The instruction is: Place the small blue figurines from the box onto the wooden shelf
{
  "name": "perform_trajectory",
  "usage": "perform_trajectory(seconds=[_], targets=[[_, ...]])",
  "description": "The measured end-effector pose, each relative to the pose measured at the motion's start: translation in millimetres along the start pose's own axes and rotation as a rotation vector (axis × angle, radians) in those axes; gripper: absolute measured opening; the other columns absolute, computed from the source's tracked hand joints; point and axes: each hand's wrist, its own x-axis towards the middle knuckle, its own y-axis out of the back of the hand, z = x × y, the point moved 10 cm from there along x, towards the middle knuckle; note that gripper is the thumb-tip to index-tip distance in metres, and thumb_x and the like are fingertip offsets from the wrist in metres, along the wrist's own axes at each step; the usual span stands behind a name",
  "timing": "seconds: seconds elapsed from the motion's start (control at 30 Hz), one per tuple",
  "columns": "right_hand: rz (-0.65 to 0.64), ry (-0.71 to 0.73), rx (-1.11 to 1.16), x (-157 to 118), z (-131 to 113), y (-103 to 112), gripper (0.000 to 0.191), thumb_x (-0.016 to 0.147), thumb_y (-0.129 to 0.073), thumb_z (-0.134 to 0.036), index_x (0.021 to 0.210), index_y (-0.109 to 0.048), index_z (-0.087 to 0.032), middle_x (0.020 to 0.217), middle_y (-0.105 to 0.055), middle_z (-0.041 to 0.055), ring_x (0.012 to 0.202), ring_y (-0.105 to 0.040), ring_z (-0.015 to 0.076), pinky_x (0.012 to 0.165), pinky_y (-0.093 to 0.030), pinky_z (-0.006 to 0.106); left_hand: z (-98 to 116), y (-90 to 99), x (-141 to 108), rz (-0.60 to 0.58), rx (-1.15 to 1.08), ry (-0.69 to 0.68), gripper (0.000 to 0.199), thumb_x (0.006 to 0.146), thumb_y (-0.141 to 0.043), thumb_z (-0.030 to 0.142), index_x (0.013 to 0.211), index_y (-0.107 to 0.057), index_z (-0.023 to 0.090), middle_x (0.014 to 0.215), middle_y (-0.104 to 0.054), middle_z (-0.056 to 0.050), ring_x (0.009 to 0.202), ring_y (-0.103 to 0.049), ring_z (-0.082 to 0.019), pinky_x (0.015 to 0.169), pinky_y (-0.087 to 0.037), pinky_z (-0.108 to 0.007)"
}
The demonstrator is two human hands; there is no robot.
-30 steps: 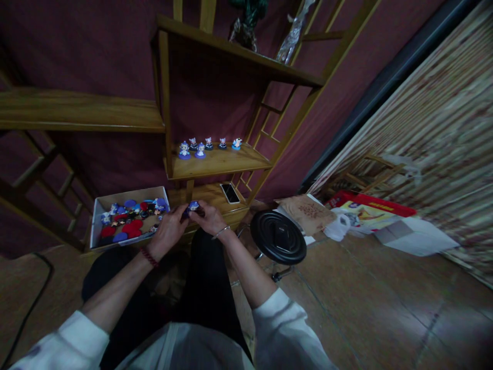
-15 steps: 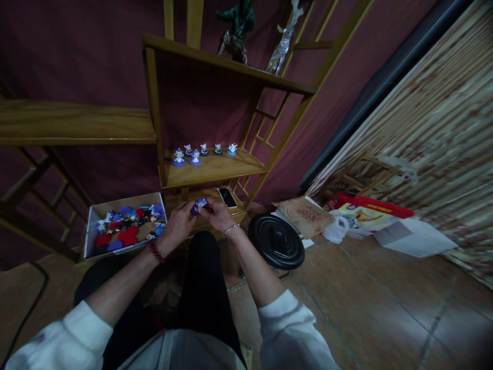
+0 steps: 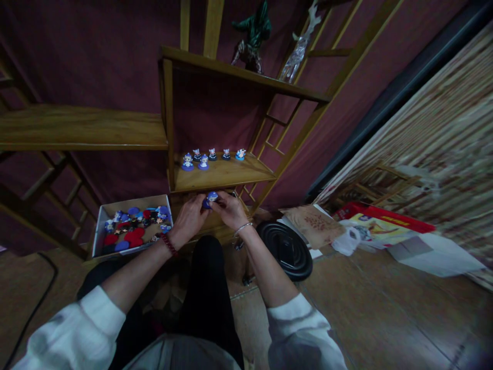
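Between my two hands is a small blue-and-white figurine point(image 3: 211, 198), upright on a purple-blue base. My left hand point(image 3: 190, 218) pinches it from the left, and my right hand point(image 3: 231, 209) closes on it from the right. Both hands are just below the front edge of a wooden shelf point(image 3: 227, 177). Several small figurines stand on that shelf, with two purple-based ones point(image 3: 187, 162) at the front left and others in a row behind. Left of my left hand, an open white box point(image 3: 99, 231) holds loose figurines plus red and blue round bases.
Above stands a green figure point(image 3: 254, 33) beside a clear glass one point(image 3: 302, 43). A black round stool point(image 3: 265, 231) is right of my right forearm, with a dark phone-like object on it. Paper, plastic bags and a red package point(image 3: 423, 225) lie farther right.
The view has shifted, so the shelf, box and hands appear farther right in the picture. Both hands still hold the figurine, and the shelf figurines stand as before.
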Motion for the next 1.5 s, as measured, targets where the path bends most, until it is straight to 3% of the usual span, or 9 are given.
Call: perform_trajectory(seconds=[0.37,1.03,1.5], targets=[[0.011,0.044,-0.038,14.2,-9.0,12.0,0.022,0.074,-0.056,-0.028,0.094,-0.059,-0.021,0.086,-0.064,0.0024,0.075,-0.061,0.0137,0.071,-0.048,0.025,8.3,14.2,12.2,0.089,-0.035,-0.023,0.02,0.073,-0.053,0.015,0.093,-0.052,0.017,0.09,-0.054,-0.005,0.079,-0.052,-0.016,0.073,-0.045,-0.03],[0.083,0.016,-0.169,53.4,-3.2,26.0,0.013,0.074,-0.054,-0.025,0.086,-0.058,-0.022,0.08,-0.065,-0.0006,0.072,-0.061,0.0132,0.067,-0.048,0.023,4.5,12.4,57.6,0.097,0.065,-0.047,0.015,0.074,-0.05,0.013,0.087,-0.05,0.017,0.088,-0.051,-0.005,0.082,-0.05,-0.016,0.075,-0.044,-0.03],[0.05,-0.042,-0.198,82.6,17.8,24.0,0.016,0.071,-0.058,-0.022,0.087,-0.061,-0.022,0.078,-0.065,-0.0011,0.07,-0.06,0.0121,0.066,-0.046,0.022,-5.5,7.0,82.5,0.086,0.346,-0.024,0.019,0.073,-0.055,0.022,0.091,-0.052,0.017,0.091,-0.06,-0.007,0.091,-0.05,-0.022,0.077,-0.042,-0.032]])
